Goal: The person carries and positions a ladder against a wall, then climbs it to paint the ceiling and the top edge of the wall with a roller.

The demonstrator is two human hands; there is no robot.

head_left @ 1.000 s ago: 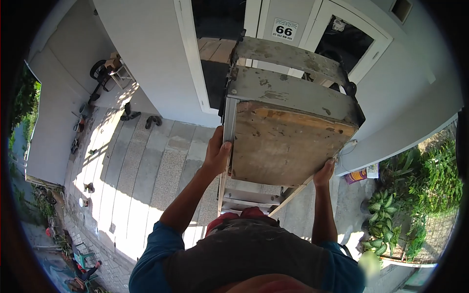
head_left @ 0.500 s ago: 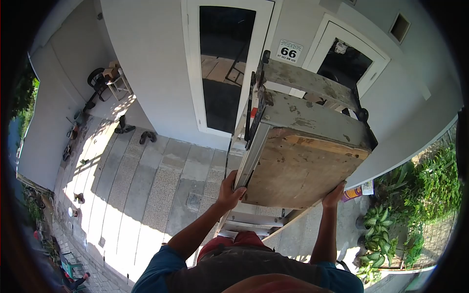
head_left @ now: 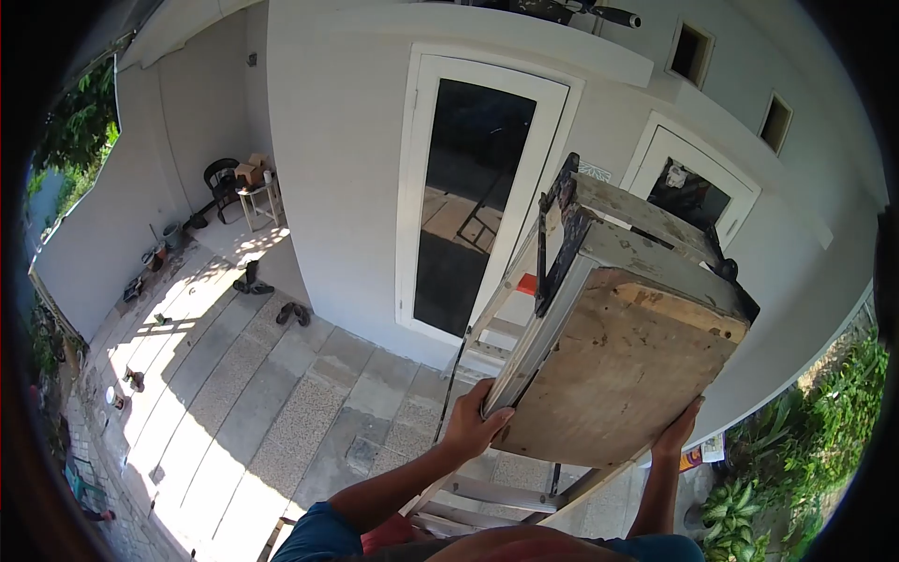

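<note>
From the head view, you look down along a stepladder (head_left: 618,365) from high above the ground. Your left hand (head_left: 476,423) holds the near left corner of its wooden top board, and the fingers (head_left: 498,415) are curled tight around the metal edge. Your right hand (head_left: 676,435) holds the near right corner, with the fingers (head_left: 691,412) lying flat and together along the side of the board. The board is worn, stained with paint, and it looks tilted in the picture. Under it you can see the rungs (head_left: 487,492) of the stepladder going down to the floor.

The floor is a paved terrace (head_left: 281,393) of grey tiles, partly in sun and partly in shade. In front of you stands a white house wall (head_left: 328,169) with a tall dark glass door (head_left: 473,187), and a second door (head_left: 688,192) is further to the right. Some sandals (head_left: 294,314) lie on the terrace near the wall. In the far left corner there is a small stand (head_left: 255,197) with boxes on it. Green plants (head_left: 805,440) grow at the right side.
</note>
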